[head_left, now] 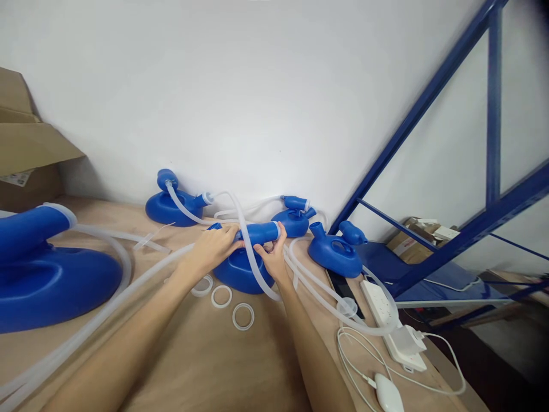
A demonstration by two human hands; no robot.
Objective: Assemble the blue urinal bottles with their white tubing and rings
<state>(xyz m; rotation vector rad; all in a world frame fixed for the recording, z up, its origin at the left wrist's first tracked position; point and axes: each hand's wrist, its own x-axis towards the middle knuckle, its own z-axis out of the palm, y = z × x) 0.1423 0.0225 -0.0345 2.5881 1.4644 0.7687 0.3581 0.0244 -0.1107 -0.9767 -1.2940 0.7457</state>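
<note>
Both my hands are on a blue plastic funnel cup [258, 233], held sideways above a blue urinal bottle [241, 273]. My left hand [217, 247] has its fingers wrapped round the cup's narrower left end. At the wide right end, where a white ring [278, 230] sits on the rim, my right hand [274, 252] grips with thumb and fingers. A translucent hose [246, 234] loops down in front of the cup. Several loose white rings, one of them nearest the front [243, 316], lie on the wooden table [206, 360] before the bottle.
More blue bottles stand at the left [77, 280], back left [175, 208], back [292, 222] and right [337, 255], with hoses among them. A power strip [380, 303], black phone [337, 280] and white cables lie right. A cardboard box [38, 143] stands left; blue shelving [454, 246] is right.
</note>
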